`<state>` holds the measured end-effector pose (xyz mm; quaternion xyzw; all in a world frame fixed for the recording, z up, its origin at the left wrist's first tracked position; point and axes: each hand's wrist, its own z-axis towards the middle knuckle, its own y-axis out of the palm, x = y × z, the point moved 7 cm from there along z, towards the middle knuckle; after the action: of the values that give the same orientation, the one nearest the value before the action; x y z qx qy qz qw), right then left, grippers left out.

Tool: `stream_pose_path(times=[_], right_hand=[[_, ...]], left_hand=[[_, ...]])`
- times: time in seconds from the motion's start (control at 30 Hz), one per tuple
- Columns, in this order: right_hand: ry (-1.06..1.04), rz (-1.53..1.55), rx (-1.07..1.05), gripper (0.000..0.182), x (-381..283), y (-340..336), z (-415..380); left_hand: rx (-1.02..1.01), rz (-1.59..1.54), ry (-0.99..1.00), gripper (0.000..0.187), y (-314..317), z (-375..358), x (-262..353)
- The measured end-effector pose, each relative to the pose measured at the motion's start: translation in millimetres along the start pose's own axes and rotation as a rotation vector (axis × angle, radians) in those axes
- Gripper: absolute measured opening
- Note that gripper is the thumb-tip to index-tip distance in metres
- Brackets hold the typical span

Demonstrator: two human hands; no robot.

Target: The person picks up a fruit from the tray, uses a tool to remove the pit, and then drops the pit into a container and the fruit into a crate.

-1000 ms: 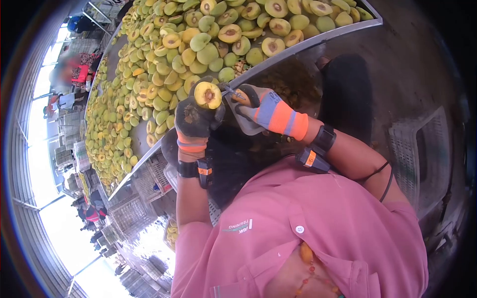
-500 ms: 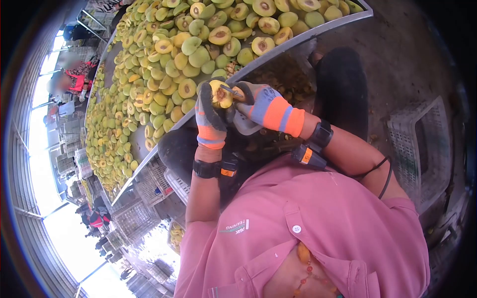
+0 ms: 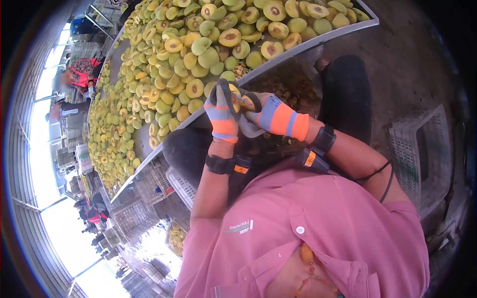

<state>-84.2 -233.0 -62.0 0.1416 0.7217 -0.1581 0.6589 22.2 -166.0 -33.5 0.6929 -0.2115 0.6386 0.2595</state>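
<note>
1. Our left hand [image 3: 220, 108] has its fingers clamped around a fruit [image 3: 233, 90], just beside the bench [image 3: 283, 60].
2. Our right hand [image 3: 264, 110] keeps fingers closed on a tool [image 3: 246, 103] at the fruit.

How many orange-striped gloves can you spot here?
2 that I can see: one on the left hand, one on the right hand. More may be hidden in the background.

1. Left hand [image 3: 221, 108]: grey glove, orange and lavender bands, blackish fingers.
2. Right hand [image 3: 270, 111]: glove striped orange and lavender.
3. Fruit halves [image 3: 194, 89]: yellow-green skins, yellow flesh, brown centres.
4. Shirt [image 3: 328, 213]: pink; button [image 3: 300, 230], white.
5. Trousers [image 3: 350, 94]: black.
6. Wristbands [image 3: 324, 139]: black; labels [image 3: 309, 159], orange.
7. Table rim [image 3: 298, 48]: silver-grey.
</note>
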Motion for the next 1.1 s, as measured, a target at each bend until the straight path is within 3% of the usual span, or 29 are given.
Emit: stream_pose_path(times=[0.07,0.1,0.17,0.2,0.23,0.33,0.47,0.57,0.67,0.7,0.8,0.93,0.97,1.0,1.03,1.07,1.1], right_hand=[[0.034,0.124,-0.088,0.027,4,5,-2],[0.057,0.152,-0.104,0.025,8,4,-5],[0.053,0.209,-0.178,0.023,9,3,1],[0.027,0.316,-0.255,0.012,5,6,1],[-0.103,0.264,-0.161,0.015,0,4,3],[-0.098,0.092,-0.119,0.022,-21,1,-3],[-0.042,0.172,-0.236,0.024,-13,4,-6],[0.069,0.266,-0.383,0.022,-14,10,-18],[0.119,0.331,-0.478,0.020,-13,13,-24],[0.134,0.368,-0.510,0.020,-5,15,-25],[0.182,0.560,-0.616,0.029,11,18,-29],[0.391,0.974,-0.693,0.027,-22,21,-54],[0.456,1.100,-0.697,0.024,-26,24,-62],[0.362,1.225,-0.779,0.023,-32,25,-57],[0.270,1.359,-0.840,0.022,-31,21,-45],[0.247,1.284,-0.792,0.024,-18,16,-34],[-0.167,0.541,-0.343,0.023,-31,-10,-24]], left_hand=[[-0.061,0.235,0.117,0.027,0,0,7],[-0.101,0.101,0.093,0.024,0,-1,2],[-0.120,0.187,0.115,0.020,7,-4,14],[-0.157,0.258,0.179,0.026,8,-6,19],[-0.204,0.305,0.239,0.024,5,-6,19],[-0.164,0.406,0.199,0.019,-6,1,-3],[-0.086,0.330,0.070,0.018,-3,-7,-2],[-0.241,0.404,0.107,0.017,5,-11,4],[-0.369,0.671,0.128,0.017,11,-13,20],[-0.444,0.500,0.210,0.022,14,-15,28],[-0.635,0.289,0.067,0.029,28,-19,41],[-0.631,0.107,0.086,0.029,37,-21,40],[-0.553,0.247,0.355,0.034,36,-22,51],[-0.454,0.337,0.456,0.025,33,-24,52],[-0.357,-0.014,0.121,0.025,10,-7,-9],[-0.244,-0.374,-0.123,0.024,10,-9,-18],[-0.242,-0.385,-0.088,0.023,7,-8,-18]])
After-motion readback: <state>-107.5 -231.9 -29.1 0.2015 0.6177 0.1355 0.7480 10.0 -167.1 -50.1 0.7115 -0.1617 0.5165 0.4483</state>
